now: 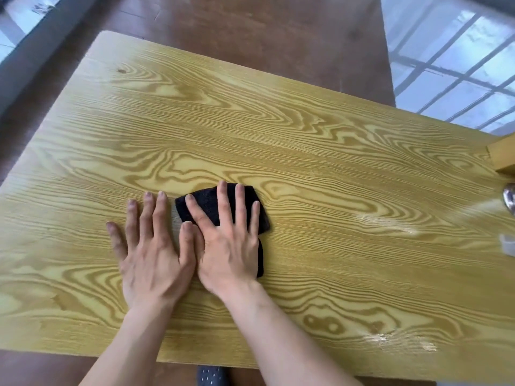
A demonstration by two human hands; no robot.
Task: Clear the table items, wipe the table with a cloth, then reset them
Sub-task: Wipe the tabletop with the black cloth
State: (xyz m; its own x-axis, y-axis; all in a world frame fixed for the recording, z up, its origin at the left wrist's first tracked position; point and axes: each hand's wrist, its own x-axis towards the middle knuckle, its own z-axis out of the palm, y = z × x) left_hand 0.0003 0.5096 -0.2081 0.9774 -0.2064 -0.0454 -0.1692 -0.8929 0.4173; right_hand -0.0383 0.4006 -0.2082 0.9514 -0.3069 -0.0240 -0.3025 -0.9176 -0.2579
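1. Yellow-stained wood with a bold wavy grain makes up the rectangular table top [306, 140], which fills most of the head view and is seen from above at a slant.
2. A small folded black cloth [214, 203] is laid flat on the table, slightly left of the middle and towards the near edge.
3. The cloth is covered by the right hand [227, 247], which is pressed palm-down on it with the fingers spread and straight; nothing is pinched or clasped. Dark fabric is seen past the fingertips and along the outer side of the palm.
4. The left hand [152, 253] is laid flat on the bare wood just beside the right hand, fingers extended and slightly apart. Its thumb is touching the right thumb at the near left corner of the cloth; whether the cloth itself is touched by it cannot be told.
5. Both bare forearms are reached in from the near edge of the table.
6. Pale worn patches [401, 341] are seen in the finish near the right front part of the top.
7. A wooden block [503, 157] and a shiny metal object [510, 199], cut off by the frame, are seen at the right edge.
8. Reddish-brown floor [278, 29] is visible beyond the far edge, and a grey perforated slipper [213, 376] below the near edge.
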